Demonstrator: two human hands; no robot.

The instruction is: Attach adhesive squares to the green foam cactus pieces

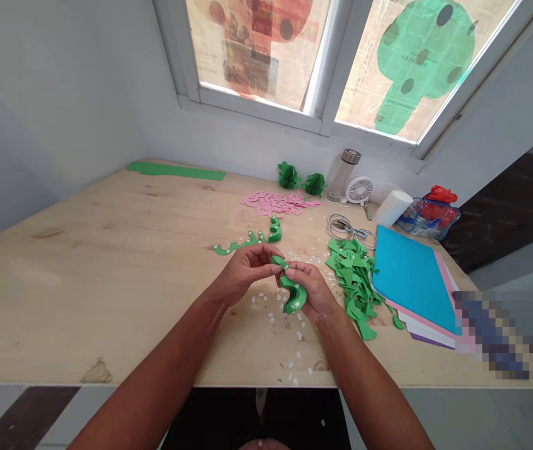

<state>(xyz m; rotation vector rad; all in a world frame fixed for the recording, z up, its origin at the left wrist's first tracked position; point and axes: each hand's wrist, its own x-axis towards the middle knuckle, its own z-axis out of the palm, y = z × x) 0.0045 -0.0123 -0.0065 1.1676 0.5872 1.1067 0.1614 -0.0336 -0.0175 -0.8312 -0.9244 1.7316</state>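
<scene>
A stack of curved green paper cutouts [296, 299] with small white patches on it is between my hands, above the front middle of the table. My right hand [314, 289] is closed around the stack's side, thumb on top. At its upper end, my left hand [253, 269] pinches the paper with thumb and fingertips; exactly what lies between them is partly hidden. Just beyond, another green cutout stack [274, 229] stands on the table. Flat green cutouts with white patches [234, 245] lie behind my left hand.
Green paper scraps [355, 281], scissors [341, 226] and coloured sheets [411, 275] lie to the right. Pink cutouts [276, 202], green paper ornaments [288, 175], a bottle [343, 175], a fan [359, 189] and a white roll [394, 207] are farther back. White bits litter the front.
</scene>
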